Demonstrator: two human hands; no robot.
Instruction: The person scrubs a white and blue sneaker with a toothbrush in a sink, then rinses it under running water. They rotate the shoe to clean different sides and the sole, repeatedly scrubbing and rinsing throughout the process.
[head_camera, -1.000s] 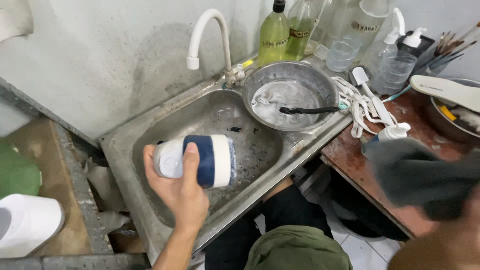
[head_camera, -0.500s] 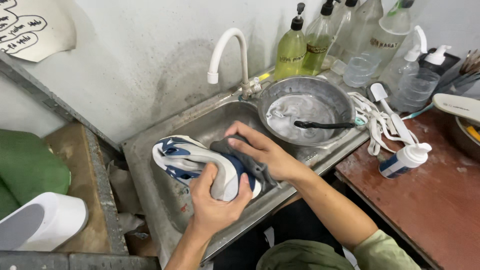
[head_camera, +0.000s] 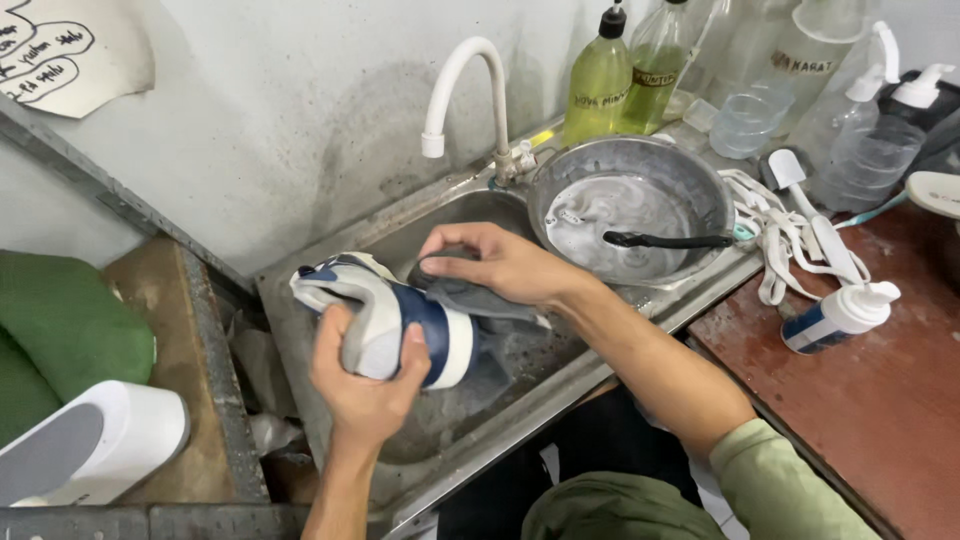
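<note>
- Steel sink (head_camera: 330, 440) set in the corner against a stained wall; white curved tap (head_camera: 455, 75) at its back edge, not running as far as I can tell.
- Metal basin (head_camera: 690, 180) on the sink's right rim, cloudy water and a dark-handled brush (head_camera: 668, 240) lying in it. Judgement: close enough to re-wet the cloth without putting anything down.
- White and navy sneaker (head_camera: 400, 320) held over the sink bowl, on its side.
- Left hand (head_camera: 365, 385) wrapped under the sneaker, fingers curled tight round the midsole. Judgement: keep that grip firm, so wiping does not twist it.
- Right hand (head_camera: 500, 262) pressed flat on a grey cloth (head_camera: 470, 298) against the sneaker's upper. Judgement: short strokes, drips falling into the sink.
</note>
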